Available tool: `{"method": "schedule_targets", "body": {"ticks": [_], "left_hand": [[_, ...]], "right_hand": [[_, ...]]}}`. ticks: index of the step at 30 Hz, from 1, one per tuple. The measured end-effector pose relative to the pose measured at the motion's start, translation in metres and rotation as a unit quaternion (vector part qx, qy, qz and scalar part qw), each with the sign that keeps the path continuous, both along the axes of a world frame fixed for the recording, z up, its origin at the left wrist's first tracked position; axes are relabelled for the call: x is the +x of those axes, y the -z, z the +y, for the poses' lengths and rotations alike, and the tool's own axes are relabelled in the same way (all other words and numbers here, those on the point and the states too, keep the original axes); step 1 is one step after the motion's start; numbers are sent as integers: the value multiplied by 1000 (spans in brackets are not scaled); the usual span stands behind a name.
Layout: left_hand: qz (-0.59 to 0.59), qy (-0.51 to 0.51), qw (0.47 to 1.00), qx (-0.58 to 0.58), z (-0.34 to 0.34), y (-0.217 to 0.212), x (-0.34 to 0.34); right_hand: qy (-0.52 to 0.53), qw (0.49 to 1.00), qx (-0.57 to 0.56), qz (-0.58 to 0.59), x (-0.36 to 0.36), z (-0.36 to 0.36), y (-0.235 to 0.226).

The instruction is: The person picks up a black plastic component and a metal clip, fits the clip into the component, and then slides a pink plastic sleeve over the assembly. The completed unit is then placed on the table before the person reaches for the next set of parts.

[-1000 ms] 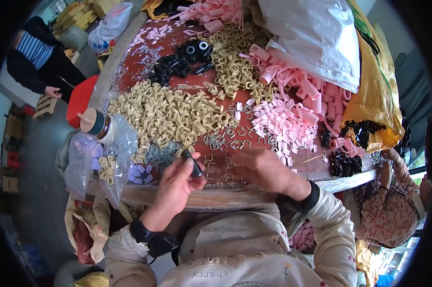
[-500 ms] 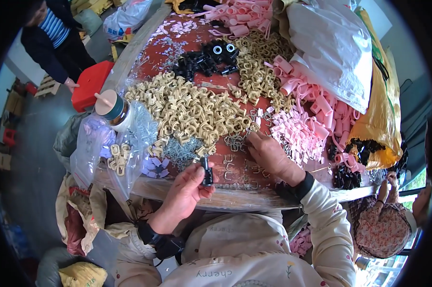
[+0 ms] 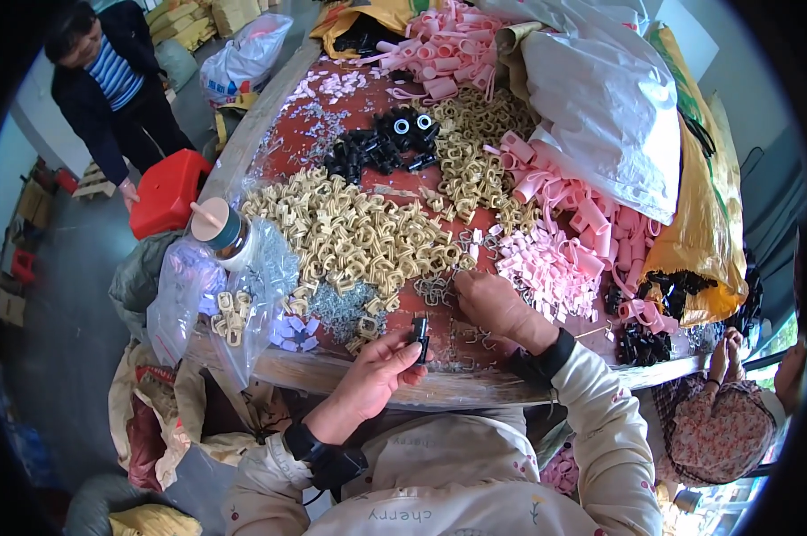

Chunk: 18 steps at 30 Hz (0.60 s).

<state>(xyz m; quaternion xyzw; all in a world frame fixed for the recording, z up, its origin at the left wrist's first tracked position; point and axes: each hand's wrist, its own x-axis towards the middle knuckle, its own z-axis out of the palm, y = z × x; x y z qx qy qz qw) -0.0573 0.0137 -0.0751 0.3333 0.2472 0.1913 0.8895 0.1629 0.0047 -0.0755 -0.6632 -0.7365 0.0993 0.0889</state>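
Both forearms came up from the lower edge, hands apart and at different heights.

The left hand (image 3: 381, 371) sat lower and nearer the body, fingers curled and thumb pressed in a pinch, its palm turned partly upward. The left wrist was bent and wore a dark band, with a pale sleeve below it. The right hand (image 3: 491, 304) reached farther forward, palm down, knuckles up, its fingertips lowered and bunched together at the far end. The right forearm ran diagonally from lower right, in a pale sleeve with a dark cuff at the wrist.
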Motion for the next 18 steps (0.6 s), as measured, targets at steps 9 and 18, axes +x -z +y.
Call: {"method": "schedule_targets", "body": {"ticks": [9,18], "left_hand": [[-46,51,997,-44,-9,-5,12],[-12,85,994,-63,-27,-18,30]], "right_hand": [[-25,962,36,271,-20,-64,-61],[-69,970,135,190,-30,-96,-50]]}}
